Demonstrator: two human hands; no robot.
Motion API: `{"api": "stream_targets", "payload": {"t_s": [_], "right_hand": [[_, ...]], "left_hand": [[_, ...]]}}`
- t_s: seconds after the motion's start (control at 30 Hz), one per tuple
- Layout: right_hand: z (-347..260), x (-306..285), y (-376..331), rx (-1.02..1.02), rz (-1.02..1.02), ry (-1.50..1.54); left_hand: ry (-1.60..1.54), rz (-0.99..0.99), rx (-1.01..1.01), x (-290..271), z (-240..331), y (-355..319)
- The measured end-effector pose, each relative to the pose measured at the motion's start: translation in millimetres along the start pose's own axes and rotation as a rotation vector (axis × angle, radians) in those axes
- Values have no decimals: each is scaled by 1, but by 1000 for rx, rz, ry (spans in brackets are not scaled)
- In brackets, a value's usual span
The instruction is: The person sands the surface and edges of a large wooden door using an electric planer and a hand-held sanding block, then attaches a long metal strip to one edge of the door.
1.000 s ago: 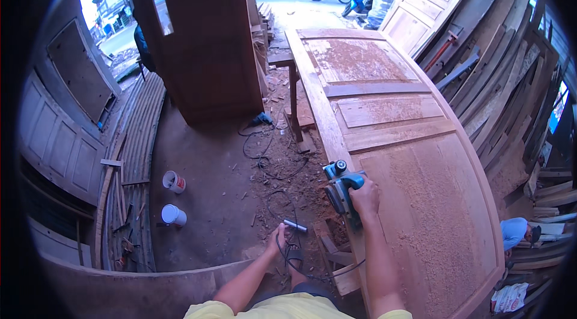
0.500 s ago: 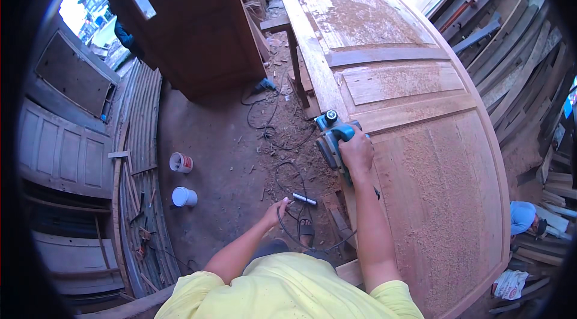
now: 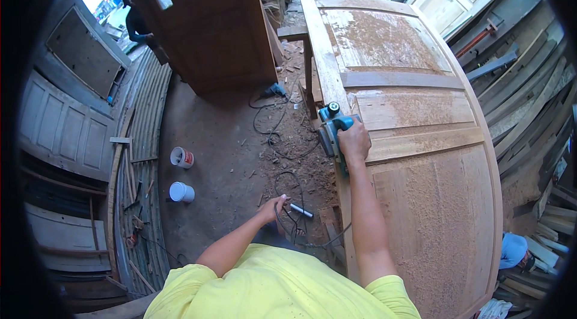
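Observation:
My right hand (image 3: 355, 141) is wrapped round the rear handle of a teal electric planer (image 3: 330, 138). The planer sits on the left edge strip of a large panelled wooden door (image 3: 421, 217), which lies flat at waist height. Fine shavings cover much of the door's panels. Off to the door's left, lower down, my left hand (image 3: 274, 209) pinches a black power cord (image 3: 327, 243); this cord curves across to the planer's rear. The planer's underside is hidden.
A brown door (image 3: 207, 30) stands upright ahead, with a person (image 3: 137, 24) partly behind it. On the floor lie a corded drill (image 3: 274, 90), a white tube (image 3: 302, 210) and two buckets (image 3: 182, 191). Stacked boards (image 3: 529, 96) line the right; another person (image 3: 514, 250) is low there.
My right hand has pushed the planer farther forward along the door's left edge. My left hand keeps the cord. The person behind the brown door shows more.

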State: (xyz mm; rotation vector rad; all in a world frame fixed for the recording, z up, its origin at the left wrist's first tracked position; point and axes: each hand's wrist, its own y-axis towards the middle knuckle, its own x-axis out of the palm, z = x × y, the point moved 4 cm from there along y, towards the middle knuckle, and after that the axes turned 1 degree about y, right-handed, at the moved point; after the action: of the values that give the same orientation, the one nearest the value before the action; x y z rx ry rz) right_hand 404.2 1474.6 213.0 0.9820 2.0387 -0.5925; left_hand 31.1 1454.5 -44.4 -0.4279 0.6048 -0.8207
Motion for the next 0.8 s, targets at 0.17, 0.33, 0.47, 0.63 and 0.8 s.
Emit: {"api": "stream_targets", "payload": {"t_s": [0.17, 0.33, 0.47, 0.63, 0.8], "right_hand": [[-21, 14, 35, -5, 11, -13], [-46, 27, 67, -16, 4, 6], [-59, 33, 97, -12, 13, 2], [-87, 52, 135, -8, 3, -18], [-90, 77, 188, -43, 0, -46]], "left_hand": [[-15, 38, 41, -29, -6, 19], [-2, 109, -9, -54, -25, 39], [-79, 87, -41, -62, -18, 67], [-138, 75, -24, -78, -35, 113], [-165, 1, -106, -101, 3, 164]]}}
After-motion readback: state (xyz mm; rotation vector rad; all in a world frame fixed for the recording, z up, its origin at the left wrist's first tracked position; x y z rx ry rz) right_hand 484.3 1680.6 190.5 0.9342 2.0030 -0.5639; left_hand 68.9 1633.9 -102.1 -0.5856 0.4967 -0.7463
